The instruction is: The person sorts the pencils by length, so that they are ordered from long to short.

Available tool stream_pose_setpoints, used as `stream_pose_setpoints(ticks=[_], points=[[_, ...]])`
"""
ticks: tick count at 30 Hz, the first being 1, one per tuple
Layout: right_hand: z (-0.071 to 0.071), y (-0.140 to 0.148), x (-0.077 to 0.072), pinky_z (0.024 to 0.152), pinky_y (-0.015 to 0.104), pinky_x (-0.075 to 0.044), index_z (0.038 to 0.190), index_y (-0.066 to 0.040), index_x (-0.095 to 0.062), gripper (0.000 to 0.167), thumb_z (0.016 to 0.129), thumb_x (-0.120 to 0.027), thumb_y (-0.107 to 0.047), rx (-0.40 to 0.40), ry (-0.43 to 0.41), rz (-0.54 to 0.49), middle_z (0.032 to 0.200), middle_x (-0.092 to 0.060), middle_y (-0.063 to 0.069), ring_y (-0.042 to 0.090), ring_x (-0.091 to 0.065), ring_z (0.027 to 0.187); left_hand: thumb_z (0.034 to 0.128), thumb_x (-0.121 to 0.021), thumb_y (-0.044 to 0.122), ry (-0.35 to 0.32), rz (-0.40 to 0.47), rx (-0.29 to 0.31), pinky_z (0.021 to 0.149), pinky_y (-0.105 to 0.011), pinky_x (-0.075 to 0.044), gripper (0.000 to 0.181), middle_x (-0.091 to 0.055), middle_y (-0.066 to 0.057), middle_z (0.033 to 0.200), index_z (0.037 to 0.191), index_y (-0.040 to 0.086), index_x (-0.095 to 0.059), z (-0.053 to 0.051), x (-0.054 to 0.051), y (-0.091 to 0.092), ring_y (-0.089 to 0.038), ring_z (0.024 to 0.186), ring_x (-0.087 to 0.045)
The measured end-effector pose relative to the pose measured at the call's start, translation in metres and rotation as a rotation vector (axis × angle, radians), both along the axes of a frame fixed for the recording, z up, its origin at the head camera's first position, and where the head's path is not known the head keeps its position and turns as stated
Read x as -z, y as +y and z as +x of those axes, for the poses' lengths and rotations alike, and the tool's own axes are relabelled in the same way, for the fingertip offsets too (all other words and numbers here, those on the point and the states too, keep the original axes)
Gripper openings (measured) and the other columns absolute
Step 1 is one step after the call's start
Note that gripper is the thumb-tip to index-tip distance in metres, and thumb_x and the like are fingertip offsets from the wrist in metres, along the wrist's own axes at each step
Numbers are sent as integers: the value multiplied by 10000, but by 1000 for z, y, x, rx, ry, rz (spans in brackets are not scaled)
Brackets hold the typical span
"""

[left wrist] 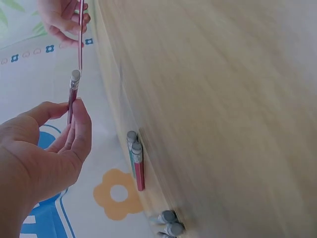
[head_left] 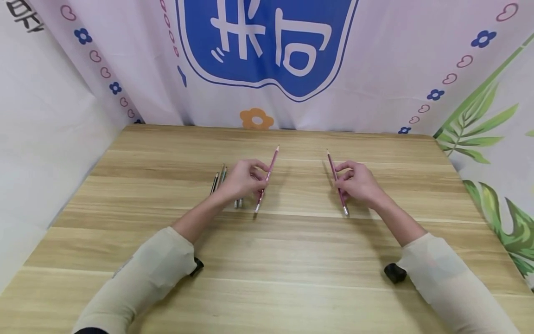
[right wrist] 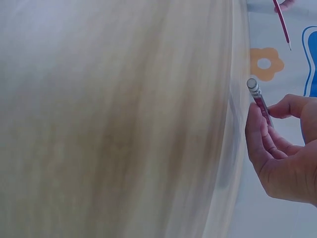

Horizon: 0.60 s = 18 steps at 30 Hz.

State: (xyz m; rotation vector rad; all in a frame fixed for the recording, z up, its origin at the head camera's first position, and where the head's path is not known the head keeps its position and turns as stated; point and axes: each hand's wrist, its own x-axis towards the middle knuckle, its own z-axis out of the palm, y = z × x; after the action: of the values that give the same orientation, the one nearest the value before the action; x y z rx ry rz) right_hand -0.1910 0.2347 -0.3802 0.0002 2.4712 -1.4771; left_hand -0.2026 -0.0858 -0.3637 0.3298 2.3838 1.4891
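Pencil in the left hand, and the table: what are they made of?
The pencil: probably smooth painted wood; its sharpened tip looks pale. Its end band: likely metal, silvery and shiny. The table: smooth wood or wood-look laminate; streaky grain shows.

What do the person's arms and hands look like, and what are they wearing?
The left sleeve and right sleeve are cream and loose, ending before the wrists. A small black piece pokes out beside the left cuff, and a black lump beside the right. The left hand and right hand are bare: no gloves or rings show.
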Motion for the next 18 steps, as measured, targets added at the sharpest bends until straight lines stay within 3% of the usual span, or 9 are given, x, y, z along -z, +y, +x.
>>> stream_pose_setpoints(ticks=[8,18], points=[[-1,3,0,605,301,-631,1362,110,-490,441,945,-619,48,-3,-6,11,957,-660,195,173,-658,655,918,-708,-71,-57,-10,-44,675,-426,-651,346,-731,-246,996,1253,-52,-625,-1,2,8,-192,626,-683],[1,8,1,602,285,-623,1355,108,-500,424,944,-593,62,-4,1,38,955,-649,207,179,-654,678,921,-715,-79,-94,8,-18,691,-396,-655,376,-726,-266,1028,1281,-66,-609,-3,4,16,-215,644,-695]])
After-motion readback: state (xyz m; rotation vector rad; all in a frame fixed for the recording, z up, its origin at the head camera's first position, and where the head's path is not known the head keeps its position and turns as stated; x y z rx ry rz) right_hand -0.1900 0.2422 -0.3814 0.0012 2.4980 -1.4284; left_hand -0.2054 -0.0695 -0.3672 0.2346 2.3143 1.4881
